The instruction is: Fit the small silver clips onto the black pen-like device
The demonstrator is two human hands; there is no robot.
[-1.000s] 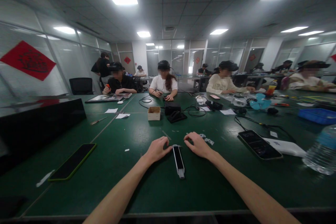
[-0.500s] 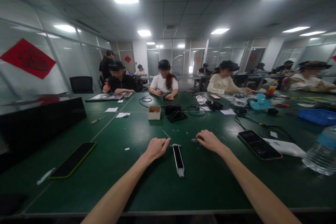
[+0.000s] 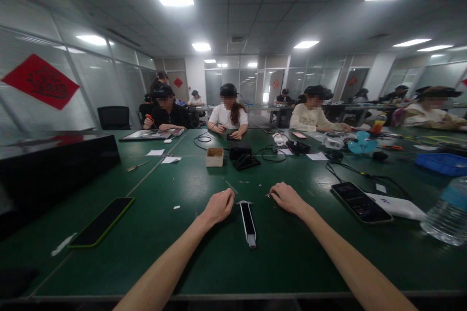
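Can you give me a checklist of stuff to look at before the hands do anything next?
1. Long, slim white-and-black tool resting on the smooth green table: ok.
2. Right hand close to the tiny, pale, shiny bits: ok.
3. Right hand's grip on a bit: cannot tell, its fingers hide it.
4. Left hand empty: cannot tell, its fingers are curled.
5. Clear plastic bottle with blue label away from both hands: ok.
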